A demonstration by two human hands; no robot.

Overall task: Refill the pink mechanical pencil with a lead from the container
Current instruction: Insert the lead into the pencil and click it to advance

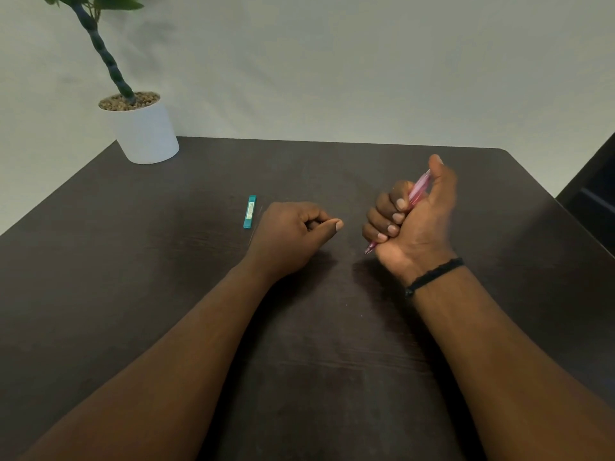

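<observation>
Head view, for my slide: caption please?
Right hand grips pink pencil; left hand rests fisted beside teal lead container.

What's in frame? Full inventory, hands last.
pencil: 1, pink, gripped in right fist, tip pointing down-left
lead container: 1, teal, flat on table beside left hand
plant pot: 1, white, far-left table corner, holds green plant
table: 1, dark brown
wristband: 1, black, right wrist
left hand: 1, loosely closed, resting on table; contents not visible
right hand: 1, fisted around pencil, thumb raised
</observation>
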